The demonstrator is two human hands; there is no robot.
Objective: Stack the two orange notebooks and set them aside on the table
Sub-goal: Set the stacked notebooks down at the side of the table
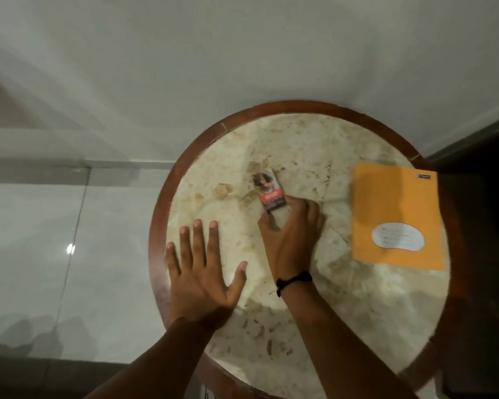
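the notebooks (398,214) lie at the right side of the round tabletop (271,326), near its rim, and they read as one orange shape with a white label toward the near end (whether that is two covers squared up or just one, the view does not settle). if both are there, the stacking and setting aside look done, and nothing of the task seems left; if only one is, the second is not in view anywhere on the marble. neither hand touches the orange cover. the left hand (202,272) is spread flat, palm down, at the tabletop's left edge, holding nothing. the right hand (293,231), a dark band at its wrist, is curled with fingertips on the near end of a small printed box (268,192) at the middle of the tabletop; whether it pinches or only presses the box is unclear. the box sits well apart from the notebooks and does not block them. the rest of the marble is bare.
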